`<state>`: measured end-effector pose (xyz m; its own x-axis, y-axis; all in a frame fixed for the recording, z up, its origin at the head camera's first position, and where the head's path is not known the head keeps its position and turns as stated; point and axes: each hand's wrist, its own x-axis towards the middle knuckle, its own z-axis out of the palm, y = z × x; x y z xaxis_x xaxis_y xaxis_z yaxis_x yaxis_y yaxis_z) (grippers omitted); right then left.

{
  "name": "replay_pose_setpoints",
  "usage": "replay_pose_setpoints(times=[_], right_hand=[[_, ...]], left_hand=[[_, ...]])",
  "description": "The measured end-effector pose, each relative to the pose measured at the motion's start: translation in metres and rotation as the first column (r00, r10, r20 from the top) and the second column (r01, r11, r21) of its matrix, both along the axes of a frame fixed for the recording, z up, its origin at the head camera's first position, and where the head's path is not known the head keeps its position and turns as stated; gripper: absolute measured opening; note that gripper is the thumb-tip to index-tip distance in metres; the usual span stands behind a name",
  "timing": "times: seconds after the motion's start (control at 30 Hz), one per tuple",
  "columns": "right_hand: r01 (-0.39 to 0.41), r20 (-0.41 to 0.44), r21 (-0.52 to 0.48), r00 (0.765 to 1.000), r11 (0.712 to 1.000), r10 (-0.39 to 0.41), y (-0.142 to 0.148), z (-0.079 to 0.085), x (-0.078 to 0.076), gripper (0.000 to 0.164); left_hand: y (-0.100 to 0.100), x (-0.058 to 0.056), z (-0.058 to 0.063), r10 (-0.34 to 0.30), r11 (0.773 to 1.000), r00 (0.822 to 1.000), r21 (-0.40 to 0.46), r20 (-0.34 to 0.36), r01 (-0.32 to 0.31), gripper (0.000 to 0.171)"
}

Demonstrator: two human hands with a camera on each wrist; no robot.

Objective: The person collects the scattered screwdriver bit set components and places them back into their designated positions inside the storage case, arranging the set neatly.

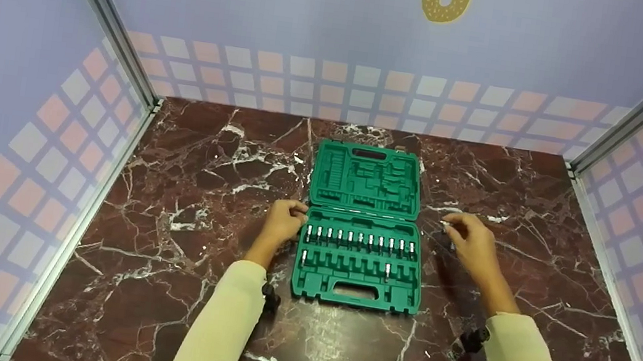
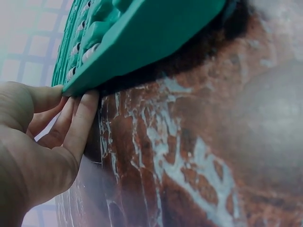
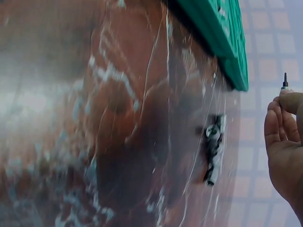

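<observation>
A green plastic socket case [image 1: 355, 302] lies opened out on the marbled tabletop, its lid [image 1: 338, 145] folded back away from me. In its upper row several silver bit sockets [image 1: 360, 239] stand side by side. Two more sit in the lower row, a bit socket [image 1: 304, 258] at the left end and a bit socket [image 1: 388, 272] right of the middle. My left hand [image 1: 283, 222] pinches the case's left edge between thumb and fingers. Right of the case, my right hand [image 1: 472, 245] holds a small bit socket [image 3: 285, 82] raised, its dark tip pointing up in the right wrist view.
A small cluster of loose dark and silver pieces [image 3: 214, 149] lies on the tabletop [image 1: 202, 189] below my right hand. Patterned purple walls [image 1: 341, 34] enclose the back and both sides, with metal frame rails [image 1: 111, 10] at the corners.
</observation>
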<state>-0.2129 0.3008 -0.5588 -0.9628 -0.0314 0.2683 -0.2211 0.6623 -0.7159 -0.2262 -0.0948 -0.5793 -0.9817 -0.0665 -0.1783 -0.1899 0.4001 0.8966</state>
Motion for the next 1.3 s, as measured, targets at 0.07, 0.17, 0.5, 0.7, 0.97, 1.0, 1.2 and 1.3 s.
replay_pose_setpoints(times=[0.07, 0.17, 0.5, 0.7, 0.97, 1.0, 1.2, 1.3], right_hand=[[-0.025, 0.009, -0.011, 1.000, 1.000, 0.025, -0.006, 0.001, 0.000, 0.017], [-0.063, 0.007, -0.026, 0.998, 0.998, 0.063, -0.017, 0.003, 0.000, 0.017], [-0.195, -0.021, 0.017, 0.981, 0.981, 0.195, -0.051, 0.003, 0.004, 0.015], [-0.270, 0.018, 0.012, 0.963, 0.963, 0.270, -0.075, 0.006, 0.008, 0.014], [-0.393, 0.078, -0.002, 0.916, 0.919, 0.392, -0.108, 0.007, 0.015, 0.015], [-0.409, 0.094, -0.007, 0.908, 0.912, 0.408, -0.113, 0.008, 0.016, 0.015], [-0.484, 0.152, -0.042, 0.861, 0.874, 0.485, -0.138, 0.011, 0.020, 0.016], [-0.520, 0.173, -0.041, 0.838, 0.853, 0.518, -0.150, 0.012, 0.021, 0.015]], left_hand=[[0.000, 0.000, 0.001, -0.001, 1.000, 1.000, 0.020, 0.015, 0.001, 0.019], [0.000, -0.001, 0.002, 0.001, 1.000, 1.000, 0.030, 0.027, -0.001, 0.019], [0.004, -0.004, 0.003, 0.021, 0.998, 1.000, -0.059, -0.009, -0.022, 0.018], [0.003, -0.005, 0.004, 0.009, 0.998, 1.000, -0.056, -0.011, -0.009, 0.015], [0.003, -0.005, 0.004, 0.021, 0.999, 1.000, -0.046, 0.014, -0.020, 0.015], [0.003, -0.005, 0.004, 0.022, 0.999, 1.000, -0.048, 0.016, -0.021, 0.015], [0.003, -0.005, 0.004, 0.021, 0.998, 1.000, -0.065, 0.010, -0.020, 0.015], [0.004, -0.004, 0.004, 0.024, 0.997, 1.000, -0.070, 0.008, -0.024, 0.015]])
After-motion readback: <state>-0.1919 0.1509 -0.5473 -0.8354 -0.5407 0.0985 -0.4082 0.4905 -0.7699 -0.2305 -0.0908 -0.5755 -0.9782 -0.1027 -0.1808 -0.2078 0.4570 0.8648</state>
